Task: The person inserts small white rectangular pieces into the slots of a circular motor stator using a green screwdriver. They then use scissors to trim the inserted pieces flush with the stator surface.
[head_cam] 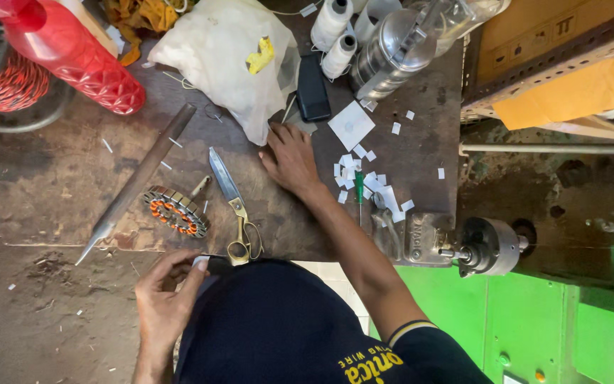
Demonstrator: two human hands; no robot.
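The left hand's [165,299] grip pinches a small white slip [201,262] just below the scissors [234,206], while the right hand [291,160] rests open-palmed on the counter [51,192] right of them.

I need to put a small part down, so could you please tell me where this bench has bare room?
Bare wood lies left of the long grey metal rod and between the brass-handled scissors and right hand. It is crowded around the white paper scraps and thread spools.

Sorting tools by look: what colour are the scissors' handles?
Brass-gold handles on the scissors; head view shows them.
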